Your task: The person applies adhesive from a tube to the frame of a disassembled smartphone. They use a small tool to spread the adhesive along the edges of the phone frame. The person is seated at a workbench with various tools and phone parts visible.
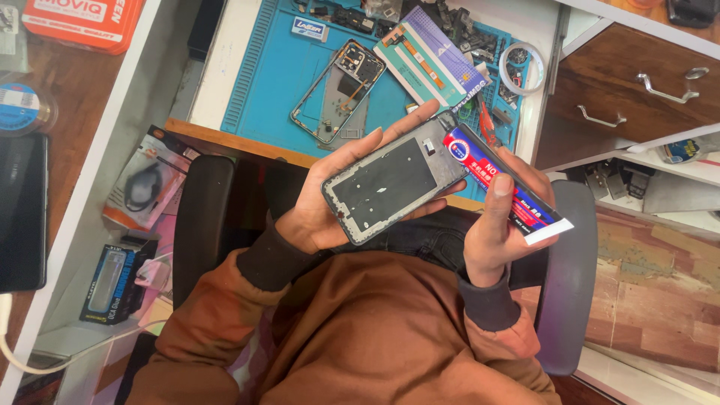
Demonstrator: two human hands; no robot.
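Over the lap, hands grip phone frame (390, 187) and half-hidden glue tube (504, 187).

The phone frame (390, 187) is held in the left hand (330, 202), over the lap. To the right of the phone frame, touching its upper corner, a glue tube (504, 187) is gripped in the right hand (499, 225). Beyond the phone frame, a work mat (277, 82) is laid on the desk, and an opened phone body (337, 90) and a flat packet (427, 56) are placed on it. Drawers (630, 82) are set to the right.
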